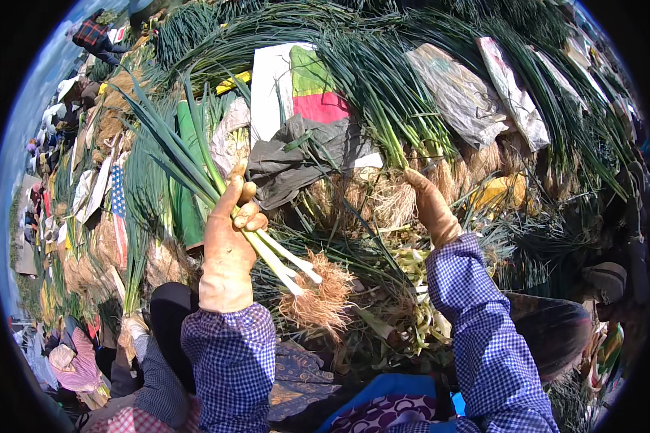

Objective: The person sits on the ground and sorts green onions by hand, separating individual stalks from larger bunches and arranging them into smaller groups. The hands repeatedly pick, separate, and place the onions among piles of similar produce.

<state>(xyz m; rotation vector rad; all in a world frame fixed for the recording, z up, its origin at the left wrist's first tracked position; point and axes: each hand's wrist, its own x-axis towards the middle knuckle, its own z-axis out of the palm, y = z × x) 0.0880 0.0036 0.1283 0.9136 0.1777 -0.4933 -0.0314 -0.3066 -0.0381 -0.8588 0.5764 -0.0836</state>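
My left hand (233, 233), in a tan glove, is closed around a few green onions (273, 254). Their leaves point up and left, and their white stems and brown roots hang to the lower right. My right hand (430, 203), also gloved, reaches to the root end of a green onion bunch (387, 135) lying ahead; its fingertips touch or nearly touch the stems, and whether they grip them is unclear. A dark crumpled plastic sheet (281, 162) lies between the hands, beside a white, green and red sack (314, 81).
Long rows of green onions (238, 32) and woven sacks (455, 92) stretch across the ground. Loose leaves and trimmings (411, 303) lie below my hands. A co-worker's gloved hand (132, 327) holds onions at the lower left. Other people (76, 357) are along the left side.
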